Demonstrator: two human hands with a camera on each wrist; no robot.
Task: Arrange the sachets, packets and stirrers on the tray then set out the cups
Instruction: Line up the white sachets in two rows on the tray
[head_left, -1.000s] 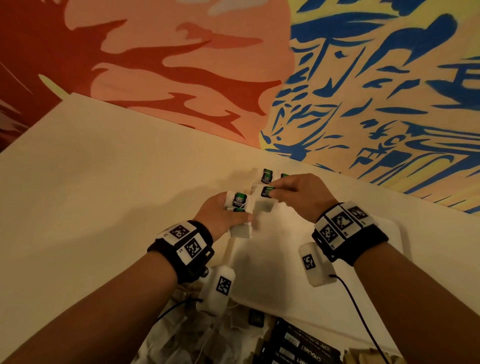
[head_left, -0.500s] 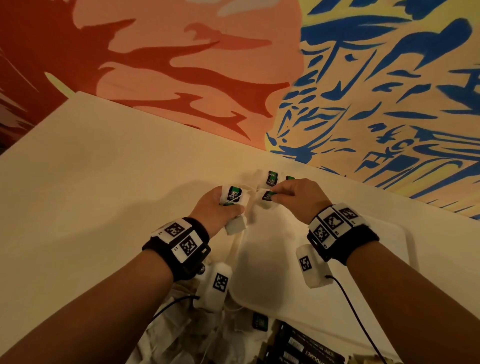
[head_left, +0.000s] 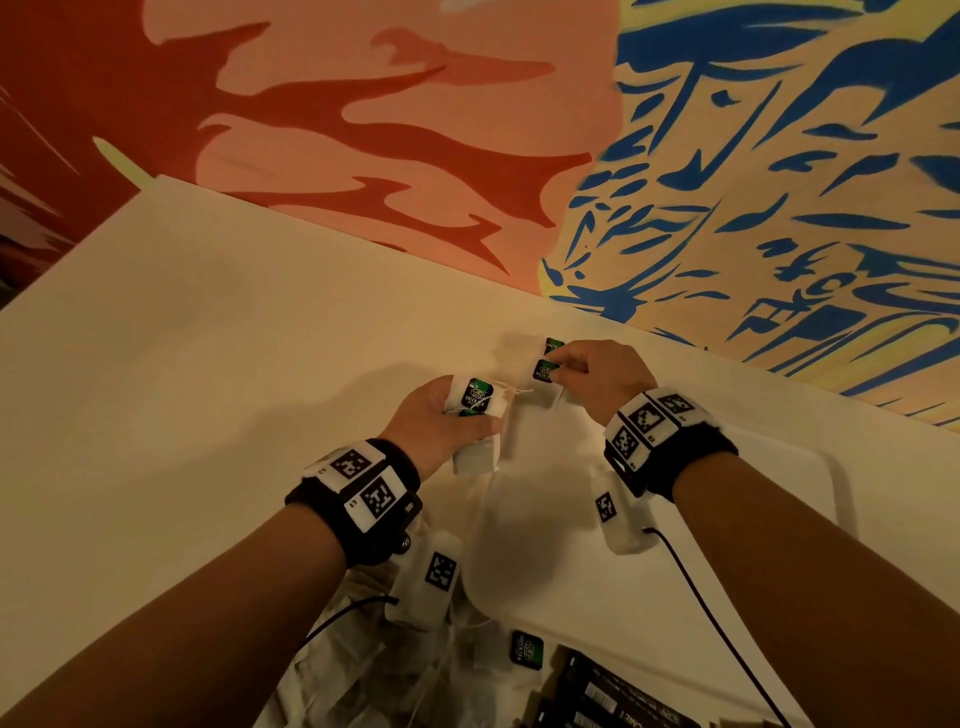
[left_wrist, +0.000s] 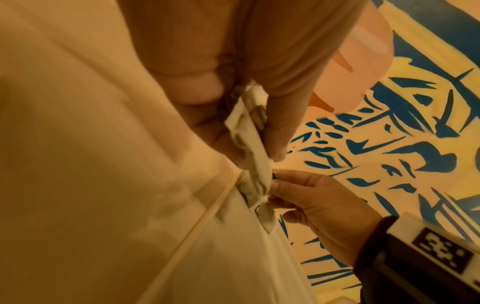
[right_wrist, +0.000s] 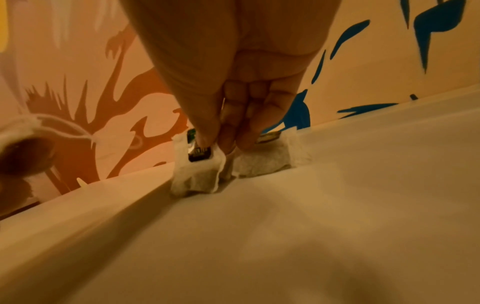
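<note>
My left hand (head_left: 451, 422) grips a small bundle of tea bags (head_left: 475, 399) with green tags, held just left of the white tray (head_left: 826, 470). In the left wrist view the bundle (left_wrist: 253, 144) is squeezed between thumb and fingers. My right hand (head_left: 563, 370) pinches the green tag of one tea bag (head_left: 543, 373) at the tray's far left corner. In the right wrist view that tea bag (right_wrist: 197, 172) stands on the tray floor (right_wrist: 285, 236) against the rim, beside a second tea bag (right_wrist: 265, 162). No cups or stirrers are in view.
A loose heap of tea bags (head_left: 358, 654) lies at the near table edge, with one green-tagged bag (head_left: 526, 652) and dark packets (head_left: 613, 696) beside it. The white table (head_left: 208, 364) runs left, and a painted wall (head_left: 467, 130) stands right behind it.
My right hand carried its tea bag away from the left hand's bundle and lowered it into the tray's far corner. The left hand stayed about where it was, still holding the bundle.
</note>
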